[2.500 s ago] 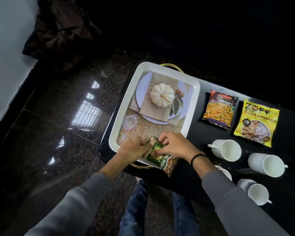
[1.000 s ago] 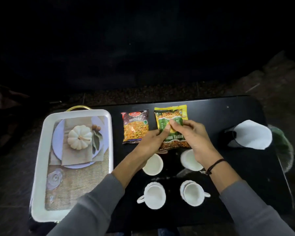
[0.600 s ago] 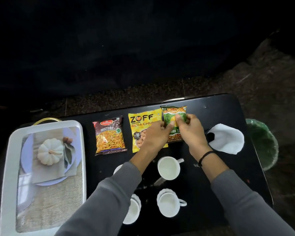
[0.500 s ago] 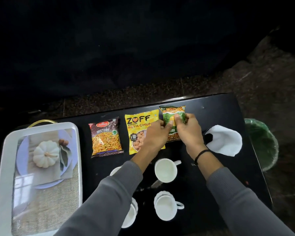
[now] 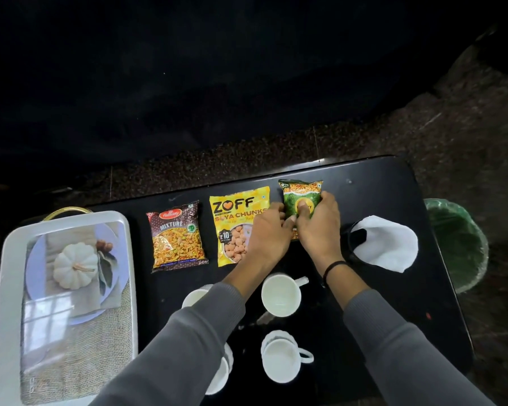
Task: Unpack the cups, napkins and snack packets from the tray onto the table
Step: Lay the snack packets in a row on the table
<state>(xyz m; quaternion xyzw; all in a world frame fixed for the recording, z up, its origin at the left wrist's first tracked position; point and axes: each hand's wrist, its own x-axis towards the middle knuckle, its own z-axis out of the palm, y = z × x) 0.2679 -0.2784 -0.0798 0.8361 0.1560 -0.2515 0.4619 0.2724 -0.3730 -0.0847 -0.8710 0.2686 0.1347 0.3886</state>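
A green snack packet (image 5: pixel 301 196) lies at the far side of the black table (image 5: pixel 393 303), right of a yellow soya chunks packet (image 5: pixel 236 213) and a brown mixture packet (image 5: pixel 176 235). My left hand (image 5: pixel 269 234) and my right hand (image 5: pixel 317 227) both grip the green packet's lower part. Several white cups sit nearer me, among them one (image 5: pixel 280 294) under my wrists and one (image 5: pixel 280 361) at the front. White napkins (image 5: pixel 386 244) rest in a dark holder at the right. The white tray (image 5: pixel 8 288) stands at the left.
The tray's floor shows a printed picture of a pumpkin on a plate (image 5: pixel 74 266). A green-lined bin (image 5: pixel 458 244) stands on the speckled floor beyond the table's right end. My grey sleeves cover two cups at the front left.
Both hands carried the green packet from the tray across to the table's far right and lowered it beside the yellow packet. My view swung right with it.
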